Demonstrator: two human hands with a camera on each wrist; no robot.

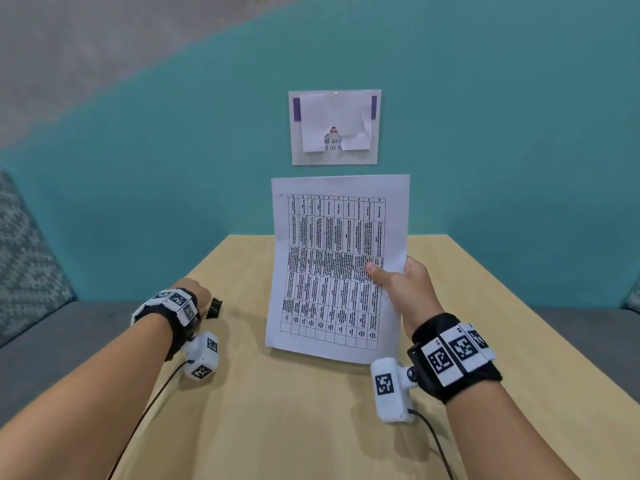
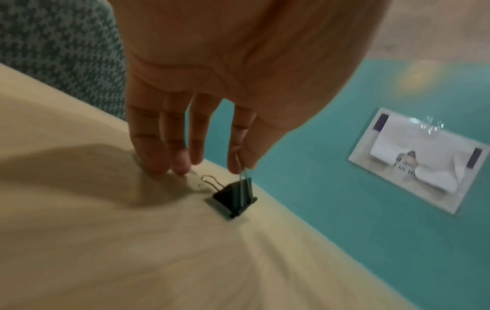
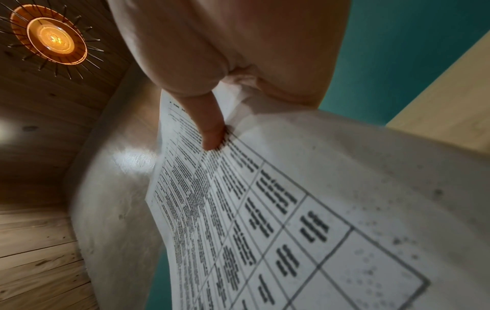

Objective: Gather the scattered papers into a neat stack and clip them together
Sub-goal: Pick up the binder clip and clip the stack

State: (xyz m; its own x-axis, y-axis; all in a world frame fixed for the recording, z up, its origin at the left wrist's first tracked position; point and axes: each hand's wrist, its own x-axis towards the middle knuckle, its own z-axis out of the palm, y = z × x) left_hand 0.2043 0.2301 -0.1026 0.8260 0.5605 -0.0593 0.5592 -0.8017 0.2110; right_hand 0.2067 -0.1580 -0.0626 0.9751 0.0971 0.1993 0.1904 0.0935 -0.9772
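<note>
**Fetching the clip while the stack waits upright**

Holding the papers (image 1: 337, 268) gathered as one stack, I am standing them on their lower edge on the table (image 1: 311, 427), my right hand (image 1: 401, 282) pinching their right side with the thumb in front and the fingers behind. Well apart to the left, the binder clip (image 2: 234, 198) is sitting near the table's edge, and my left hand (image 2: 212, 84) is pinching one wire handle between thumb and forefinger, the other fingers resting straight on the wood. I judge gathering done and clipping begun; next I need both handles squeezed to open its mouth over one edge of the stack.
</note>
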